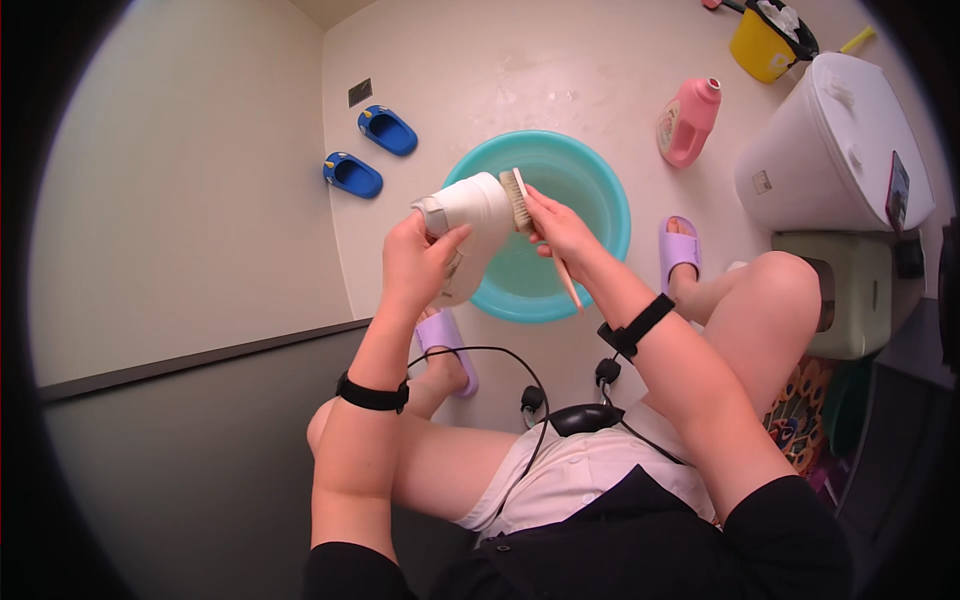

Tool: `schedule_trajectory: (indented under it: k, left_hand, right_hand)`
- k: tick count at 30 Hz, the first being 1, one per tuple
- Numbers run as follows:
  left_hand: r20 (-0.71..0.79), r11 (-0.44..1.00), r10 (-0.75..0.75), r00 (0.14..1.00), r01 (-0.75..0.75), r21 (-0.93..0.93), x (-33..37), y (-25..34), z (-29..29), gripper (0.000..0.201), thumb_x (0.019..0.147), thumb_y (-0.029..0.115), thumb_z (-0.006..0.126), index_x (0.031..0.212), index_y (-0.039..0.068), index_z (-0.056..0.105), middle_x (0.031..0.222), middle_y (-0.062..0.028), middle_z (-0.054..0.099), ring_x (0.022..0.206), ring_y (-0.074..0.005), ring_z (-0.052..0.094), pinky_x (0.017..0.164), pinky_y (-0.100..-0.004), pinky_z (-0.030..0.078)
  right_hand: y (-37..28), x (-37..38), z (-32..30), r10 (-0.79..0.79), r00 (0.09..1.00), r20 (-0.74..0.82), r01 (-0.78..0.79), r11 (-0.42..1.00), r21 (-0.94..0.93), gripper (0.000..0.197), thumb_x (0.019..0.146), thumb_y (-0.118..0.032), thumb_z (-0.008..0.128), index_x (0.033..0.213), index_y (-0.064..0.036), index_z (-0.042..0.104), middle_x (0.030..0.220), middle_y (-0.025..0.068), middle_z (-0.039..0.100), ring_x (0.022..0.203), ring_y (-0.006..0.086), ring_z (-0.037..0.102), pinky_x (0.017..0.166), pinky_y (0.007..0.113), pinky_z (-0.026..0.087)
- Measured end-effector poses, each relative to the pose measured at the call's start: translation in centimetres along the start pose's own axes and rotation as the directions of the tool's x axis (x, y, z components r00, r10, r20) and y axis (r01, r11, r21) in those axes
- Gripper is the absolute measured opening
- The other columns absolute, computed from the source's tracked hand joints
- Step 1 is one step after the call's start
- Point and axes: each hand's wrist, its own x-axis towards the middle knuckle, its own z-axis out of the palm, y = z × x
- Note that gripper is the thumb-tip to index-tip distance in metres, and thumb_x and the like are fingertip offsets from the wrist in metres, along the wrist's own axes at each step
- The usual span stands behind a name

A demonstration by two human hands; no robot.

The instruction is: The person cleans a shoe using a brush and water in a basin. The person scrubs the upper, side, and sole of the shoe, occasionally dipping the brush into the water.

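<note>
My left hand [418,262] grips a white shoe [482,208] by its opening, thumb laid along the side. The shoe is tilted over the left part of a turquoise basin [612,170] that holds water. In my right hand [562,235] is a scrub brush [517,200] with pale bristles and a pinkish handle running down toward my wrist. The bristles face the shoe's end and are at or very near its surface; I cannot tell whether they press on it. Part of the shoe is hidden behind my left fingers.
Two blue clogs [370,150] lie at the left wall near a floor drain [360,92]. To the basin's right stands a pink bottle [689,122] without a cap. A white lidded bin [825,150] with a phone [898,190] on top and a yellow bucket [765,45] are farther right.
</note>
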Motion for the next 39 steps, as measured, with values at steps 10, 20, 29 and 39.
schedule_trajectory:
  k: [10,20,29,39]
  left_hand:
    - [-0.111,0.996,-0.092,0.99,0.092,-0.005,1.4,-0.6,-1.0,0.029,0.084,0.018,0.073,0.099,-0.006,0.068,0.083,-0.0115,0.072,0.074,-0.0154,0.067,0.068,-0.0305,0.052]
    - [-0.122,0.994,-0.096,0.988,0.101,0.035,1.9,-1.1,0.6,0.027,0.083,0.016,0.073,0.098,-0.006,0.068,0.083,-0.0111,0.072,0.075,-0.016,0.068,0.069,-0.0302,0.053]
    - [-0.112,0.867,-0.196,0.974,0.118,-0.485,1.4,-0.5,2.2,0.023,0.086,0.007,0.071,0.104,-0.006,0.066,0.095,-0.0088,0.071,0.082,-0.0137,0.066,0.073,-0.0289,0.053]
    - [-0.125,0.913,-0.257,0.958,0.198,-0.357,2.1,-0.9,1.5,0.023,0.088,0.008,0.071,0.107,-0.004,0.065,0.097,-0.0083,0.07,0.082,-0.0141,0.067,0.074,-0.0285,0.053]
  right_hand:
    - [14.1,6.7,-8.0,0.431,0.887,-0.164,-0.413,0.585,-0.698,0.062,0.09,-0.004,0.045,0.151,-0.0119,0.039,0.139,0.0143,0.057,0.125,0.0265,0.056,0.103,0.037,0.041]
    - [0.6,-1.8,1.3,-0.538,0.83,-0.146,0.48,0.822,-0.306,0.046,0.095,-0.024,0.061,0.141,-0.0223,0.054,0.12,0.0087,0.067,0.104,0.0177,0.066,0.089,0.027,0.049]
    - [1.0,-3.4,1.0,-0.562,0.82,-0.105,0.398,0.693,-0.601,0.041,0.095,-0.024,0.062,0.136,-0.0285,0.059,0.08,0.0065,0.063,0.073,0.0178,0.06,0.071,0.031,0.049]
    - [-0.1,-4.2,1.7,-0.579,0.804,-0.136,0.367,0.663,-0.652,0.041,0.096,-0.025,0.06,0.136,-0.0304,0.058,0.08,0.0058,0.061,0.074,0.0207,0.06,0.071,0.034,0.049]
